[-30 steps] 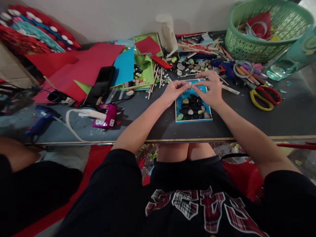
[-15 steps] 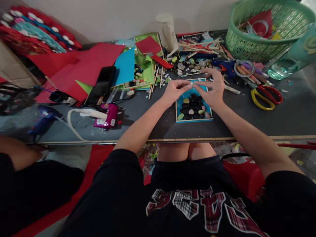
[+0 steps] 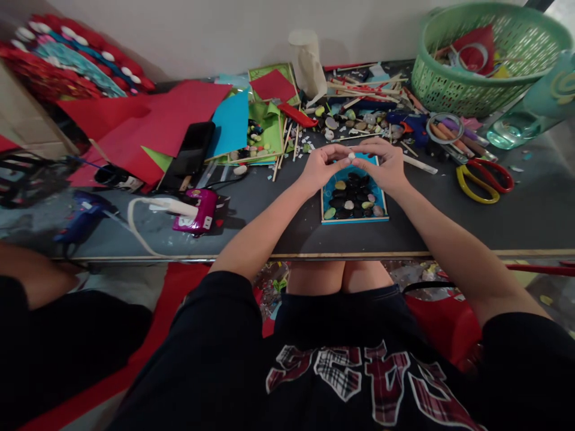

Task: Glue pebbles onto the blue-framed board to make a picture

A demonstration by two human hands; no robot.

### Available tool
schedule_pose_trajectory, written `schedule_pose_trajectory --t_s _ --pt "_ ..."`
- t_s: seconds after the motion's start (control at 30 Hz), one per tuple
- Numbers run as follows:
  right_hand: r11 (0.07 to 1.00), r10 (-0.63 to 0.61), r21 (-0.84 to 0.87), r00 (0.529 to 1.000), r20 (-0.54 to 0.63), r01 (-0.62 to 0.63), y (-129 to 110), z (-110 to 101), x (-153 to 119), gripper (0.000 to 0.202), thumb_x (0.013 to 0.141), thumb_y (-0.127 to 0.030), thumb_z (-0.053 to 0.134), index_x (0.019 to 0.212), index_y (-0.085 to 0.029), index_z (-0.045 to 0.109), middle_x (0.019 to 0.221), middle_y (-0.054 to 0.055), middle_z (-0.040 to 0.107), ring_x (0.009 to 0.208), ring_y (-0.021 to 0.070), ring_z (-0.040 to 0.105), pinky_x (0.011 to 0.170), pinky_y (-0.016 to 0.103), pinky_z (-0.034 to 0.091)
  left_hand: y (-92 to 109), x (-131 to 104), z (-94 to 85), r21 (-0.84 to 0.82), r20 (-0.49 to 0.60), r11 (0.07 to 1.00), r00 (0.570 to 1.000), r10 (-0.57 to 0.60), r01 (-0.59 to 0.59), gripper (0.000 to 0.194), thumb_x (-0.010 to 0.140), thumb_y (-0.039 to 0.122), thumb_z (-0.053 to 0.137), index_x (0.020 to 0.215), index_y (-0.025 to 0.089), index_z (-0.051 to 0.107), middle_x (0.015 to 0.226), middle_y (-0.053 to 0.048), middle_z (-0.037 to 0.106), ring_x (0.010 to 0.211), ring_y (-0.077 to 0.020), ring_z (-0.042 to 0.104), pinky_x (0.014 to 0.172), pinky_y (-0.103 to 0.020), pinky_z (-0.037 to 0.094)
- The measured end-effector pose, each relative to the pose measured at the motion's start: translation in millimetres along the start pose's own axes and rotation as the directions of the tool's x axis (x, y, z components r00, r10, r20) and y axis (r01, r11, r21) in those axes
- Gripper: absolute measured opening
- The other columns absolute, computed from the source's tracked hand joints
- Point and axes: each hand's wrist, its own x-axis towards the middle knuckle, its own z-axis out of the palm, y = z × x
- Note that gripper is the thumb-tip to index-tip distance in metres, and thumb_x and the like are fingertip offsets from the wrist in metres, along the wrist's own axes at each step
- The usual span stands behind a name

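Note:
A small white pebble (image 3: 351, 156) is pinched between the fingertips of my left hand (image 3: 324, 166) and my right hand (image 3: 383, 161). Both hands are closed around it, just above the far part of a blue panel (image 3: 330, 187) edged with thin wooden sticks. On that panel black pebbles (image 3: 353, 195) form a triangular, tree-like shape. Several paler pebbles lie among them, among them a yellowish one (image 3: 340, 185) at the left and a greenish one (image 3: 329, 213) in the near left corner. My fingers hide the panel's far edge in part.
Scissors (image 3: 485, 180), a tape roll (image 3: 445, 128) and a green basket (image 3: 476, 90) stand to the right. Loose pebbles and sticks (image 3: 359, 90) litter the back. Leftward are red paper (image 3: 153, 120), a phone (image 3: 194, 147), a purple power adapter (image 3: 194, 211) and a blue glue gun (image 3: 83, 216). Another person's arm (image 3: 36, 278) rests at far left.
My right hand's raised fingers have curled in toward the left hand, and the fingertips have closed together around the white pebble. The view has shifted slightly.

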Motion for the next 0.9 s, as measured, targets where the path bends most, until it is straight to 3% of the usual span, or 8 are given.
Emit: schedule_pose_trajectory --t_s 0.17,0.27,0.53,0.7,0.8,0.9 --pt "1.0 -0.018 -0.016 0.999 0.032 0.019 2.9 -1.6 0.0 0.051 0.082 -0.076 0.073 0.103 -0.031 0.081 0.102 0.004 0.077 0.097 0.0249 0.071 0.08 0.042 0.059 -0.5 -1.3 2.3 -0.016 -0.009 1.0 1.0 0.026 -0.026 0.065 0.073 0.076 0.078 0.103 0.018 0.074 0.105 -0.008 0.078 0.102 -0.0211 0.075 0.095 -0.033 0.059" --pt "1.0 -0.029 0.006 0.997 0.067 0.029 6.0 -0.7 0.1 0.055 0.082 -0.075 0.074 0.113 -0.031 0.079 0.113 0.005 0.075 0.1 0.0257 0.071 0.079 0.042 0.06 2.5 -1.8 1.8 -0.013 -0.001 1.0 1.0 0.021 -0.021 0.063 0.076 0.074 0.078 0.106 0.019 0.074 0.107 -0.008 0.078 0.103 -0.0211 0.074 0.095 -0.034 0.059" --pt "1.0 -0.021 -0.019 0.991 0.135 0.024 4.7 -3.4 1.6 0.048 0.083 -0.069 0.076 0.112 -0.032 0.081 0.122 0.006 0.072 0.118 0.0312 0.066 0.098 0.052 0.057 -1.8 -1.4 -0.1 -0.04 0.036 0.997 0.997 -0.067 0.069 0.067 0.076 0.078 0.077 0.106 0.018 0.073 0.107 -0.009 0.077 0.103 -0.0214 0.073 0.091 -0.032 0.059" --pt "0.998 -0.052 0.049 0.977 0.208 0.043 3.1 -3.1 4.3 0.051 0.084 -0.076 0.071 0.113 -0.034 0.08 0.125 0.004 0.072 0.123 0.0302 0.065 0.11 0.054 0.05 -7.9 -0.8 -2.9 -0.077 0.054 0.991 0.993 -0.101 0.105 0.069 0.075 0.077 0.078 0.111 0.02 0.07 0.104 -0.008 0.076 0.096 -0.0199 0.073 0.084 -0.03 0.059" --pt "0.995 -0.065 0.094 0.978 0.199 0.047 5.4 -1.0 3.8 0.05 0.086 -0.073 0.07 0.114 -0.033 0.08 0.126 0.006 0.073 0.121 0.0289 0.066 0.106 0.051 0.053 -9.2 -0.5 -4.2 -0.067 0.066 0.991 0.992 -0.11 0.115 0.067 0.077 0.078 0.076 0.113 0.022 0.07 0.098 -0.006 0.075 0.084 -0.017 0.071 0.074 -0.028 0.056" --pt "0.995 -0.053 0.086 0.993 0.105 0.044 8.2 1.8 1.5 0.044 0.083 -0.067 0.078 0.107 -0.029 0.081 0.117 0.007 0.076 0.11 0.0267 0.07 0.09 0.044 0.059 -7.6 -0.1 -3.4 -0.027 0.052 0.997 0.996 -0.069 0.071 0.065 0.079 0.078 0.073 0.11 0.021 0.07 0.096 -0.006 0.075 0.083 -0.0168 0.07 0.073 -0.028 0.055"
